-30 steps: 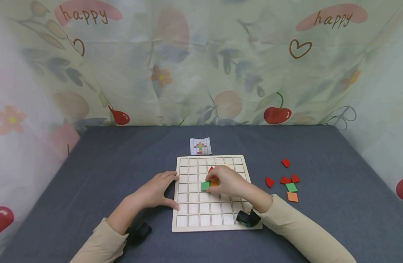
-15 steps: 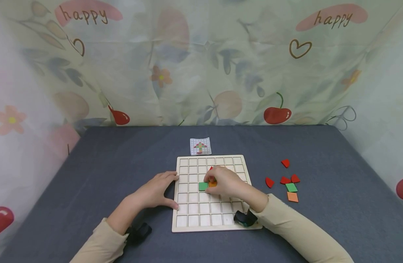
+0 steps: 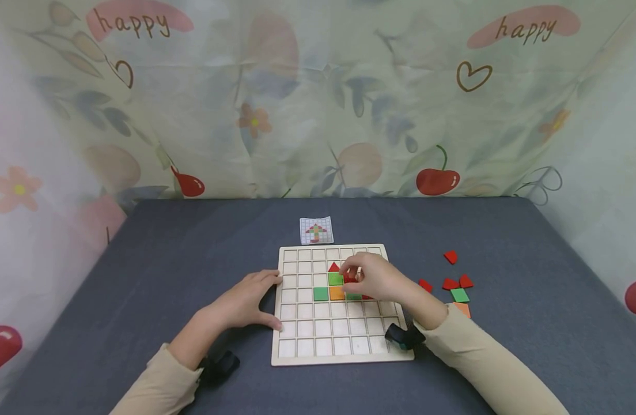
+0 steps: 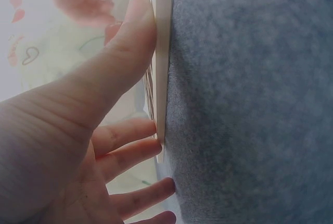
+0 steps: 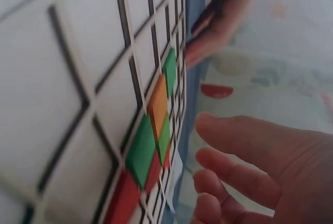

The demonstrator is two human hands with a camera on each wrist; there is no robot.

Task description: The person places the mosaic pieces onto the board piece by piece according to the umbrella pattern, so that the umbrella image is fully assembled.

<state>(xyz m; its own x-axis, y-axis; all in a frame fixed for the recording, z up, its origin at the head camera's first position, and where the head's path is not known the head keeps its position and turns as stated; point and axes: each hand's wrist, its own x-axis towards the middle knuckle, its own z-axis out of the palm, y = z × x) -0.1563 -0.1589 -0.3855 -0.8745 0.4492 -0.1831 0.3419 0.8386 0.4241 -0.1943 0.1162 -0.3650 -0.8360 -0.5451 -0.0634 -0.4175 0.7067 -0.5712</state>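
My left hand (image 3: 245, 300) rests at the left edge of the pale wooden grid board (image 3: 297, 347), thumb and fingertips spread along its rim. Above the board's right half hovers my right hand (image 3: 377, 279); the right wrist view shows its bent fingers apart from the pieces, with nothing between them. Under and around it lie a red triangle (image 3: 334, 267), a light green square (image 3: 336, 279), an orange square (image 3: 337, 293) and a green square (image 3: 320, 294). Another green square (image 5: 141, 151) and red pieces (image 5: 123, 195) lie beside them, partly hidden by the right hand in the head view.
A small printed card (image 3: 316, 231) with a coloured arrow-like pattern lies behind the board. To the right on the dark cloth (image 3: 167, 248) are several loose red pieces (image 3: 465, 281), a green square (image 3: 460, 295) and an orange square (image 3: 461, 310), partly covered by the sleeve.
My right hand first slid the green square left into the cell beside the orange one, then let go and moved right and up. The left hand has stayed put.
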